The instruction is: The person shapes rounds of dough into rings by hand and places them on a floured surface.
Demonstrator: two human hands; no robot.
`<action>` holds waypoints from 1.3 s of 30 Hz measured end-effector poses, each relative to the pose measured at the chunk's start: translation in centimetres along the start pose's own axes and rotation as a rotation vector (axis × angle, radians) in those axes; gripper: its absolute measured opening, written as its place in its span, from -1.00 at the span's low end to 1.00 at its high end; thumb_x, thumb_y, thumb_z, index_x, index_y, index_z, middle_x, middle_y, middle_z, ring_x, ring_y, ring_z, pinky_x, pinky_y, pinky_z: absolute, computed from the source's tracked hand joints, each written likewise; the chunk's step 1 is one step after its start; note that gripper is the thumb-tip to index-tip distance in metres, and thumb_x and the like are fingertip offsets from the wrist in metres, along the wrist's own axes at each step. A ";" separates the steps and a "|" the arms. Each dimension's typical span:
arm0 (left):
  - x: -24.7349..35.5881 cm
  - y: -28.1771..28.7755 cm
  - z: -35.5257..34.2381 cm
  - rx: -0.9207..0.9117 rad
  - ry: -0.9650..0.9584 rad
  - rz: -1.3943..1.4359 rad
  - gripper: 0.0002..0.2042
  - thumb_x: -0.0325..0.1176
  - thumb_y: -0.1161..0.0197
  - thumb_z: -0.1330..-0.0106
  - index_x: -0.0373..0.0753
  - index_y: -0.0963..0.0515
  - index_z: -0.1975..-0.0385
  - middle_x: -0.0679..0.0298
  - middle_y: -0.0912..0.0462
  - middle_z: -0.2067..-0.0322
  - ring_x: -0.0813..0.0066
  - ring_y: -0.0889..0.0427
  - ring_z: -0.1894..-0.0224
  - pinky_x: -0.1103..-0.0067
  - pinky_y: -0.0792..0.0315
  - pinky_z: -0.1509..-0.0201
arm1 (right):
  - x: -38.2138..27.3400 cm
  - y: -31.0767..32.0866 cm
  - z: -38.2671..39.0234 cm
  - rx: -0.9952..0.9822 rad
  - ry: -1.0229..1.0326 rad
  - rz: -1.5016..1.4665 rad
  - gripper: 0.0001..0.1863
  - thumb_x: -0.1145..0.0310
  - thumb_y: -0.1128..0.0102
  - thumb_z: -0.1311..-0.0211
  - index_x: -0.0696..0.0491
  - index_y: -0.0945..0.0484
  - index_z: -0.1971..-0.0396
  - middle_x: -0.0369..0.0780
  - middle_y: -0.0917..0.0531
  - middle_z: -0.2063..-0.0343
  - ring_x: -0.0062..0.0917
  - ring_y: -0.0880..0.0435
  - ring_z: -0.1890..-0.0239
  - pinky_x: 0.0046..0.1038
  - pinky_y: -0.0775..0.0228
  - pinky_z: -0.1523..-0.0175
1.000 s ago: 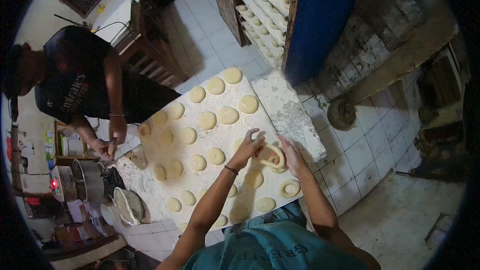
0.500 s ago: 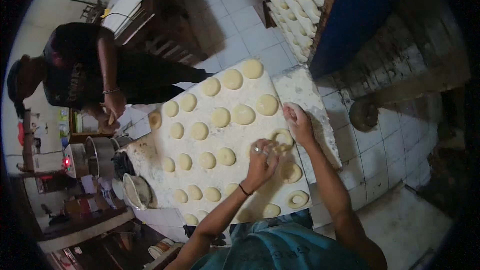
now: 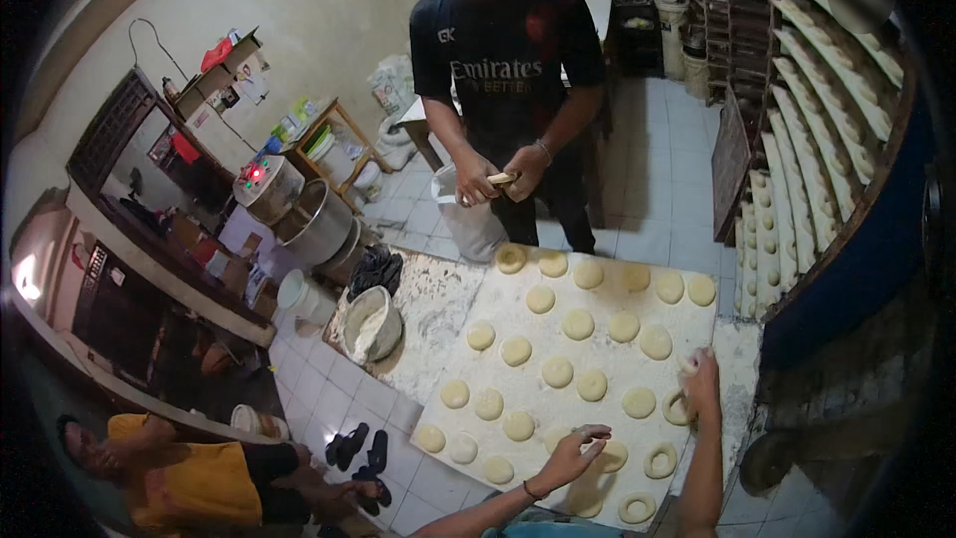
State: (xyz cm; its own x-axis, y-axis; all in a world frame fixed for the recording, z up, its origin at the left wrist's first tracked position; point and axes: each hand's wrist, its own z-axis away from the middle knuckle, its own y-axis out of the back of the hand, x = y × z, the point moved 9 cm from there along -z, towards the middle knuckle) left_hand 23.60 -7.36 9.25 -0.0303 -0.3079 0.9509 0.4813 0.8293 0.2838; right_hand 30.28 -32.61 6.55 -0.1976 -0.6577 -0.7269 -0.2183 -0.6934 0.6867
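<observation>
Hands (image 3: 576,458) (image 3: 705,384) apart, left outstretched, right's grip unclear — dough rounds (image 3: 638,402) around, bowl (image 3: 388,339) leftward, co-worker (image 3: 498,80) opposite

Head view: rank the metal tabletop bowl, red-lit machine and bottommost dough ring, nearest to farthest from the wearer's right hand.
1. Bottommost dough ring, lower right.
2. Metal tabletop bowl, left of centre.
3. Red-lit machine, upper left.

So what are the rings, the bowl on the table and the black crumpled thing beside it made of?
The rings look like raw dough: pale and matte, with plump edges. The bowl is probably metal, going by its dull grey wall, but plastic is possible. The black crumpled thing looks like thin plastic, perhaps a bag, from its bunched folds.
</observation>
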 end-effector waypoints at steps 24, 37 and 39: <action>-4.3 25.7 15.8 0.515 -0.021 -0.207 -0.47 -0.56 -0.16 0.10 -0.32 -0.26 0.01 0.02 -0.45 0.17 0.26 -0.51 0.20 0.45 -0.38 0.11 | -27.1 -23.3 21.9 -0.138 0.120 -0.693 -0.63 0.66 -0.13 0.11 0.15 -0.36 0.20 -0.25 -0.50 0.36 -0.61 -0.48 0.32 -0.60 -0.36 0.23; -0.6 23.3 20.6 -0.554 -0.074 1.722 -0.41 0.01 0.15 -0.28 -0.24 -0.01 -0.19 -0.01 -0.29 -0.05 0.19 -0.44 0.07 0.40 -0.39 0.06 | -36.2 -26.7 26.4 -1.142 -0.379 -1.541 -0.48 0.25 0.30 -0.29 -0.18 0.08 -0.25 -0.19 -0.45 0.51 -0.60 -0.41 0.60 -0.52 -0.33 0.52; -0.1 26.7 19.3 -0.332 -0.182 1.552 -0.39 0.05 0.25 -0.30 -0.27 0.04 -0.21 -0.01 -0.21 -0.12 0.15 -0.41 0.00 0.32 -0.35 0.00 | -35.2 -25.8 27.7 -1.223 -0.355 -1.500 -0.52 0.20 0.34 -0.32 -0.12 0.02 -0.23 -0.30 -0.42 0.55 -0.73 -0.25 0.72 -0.71 -0.14 0.64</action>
State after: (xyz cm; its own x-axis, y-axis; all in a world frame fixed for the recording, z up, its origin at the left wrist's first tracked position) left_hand 19.55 23.83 19.16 0.5600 0.7769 0.2876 0.3037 0.1305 -0.9438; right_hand 16.37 16.57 14.24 -0.6966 0.5243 -0.4897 0.2702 -0.4406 -0.8561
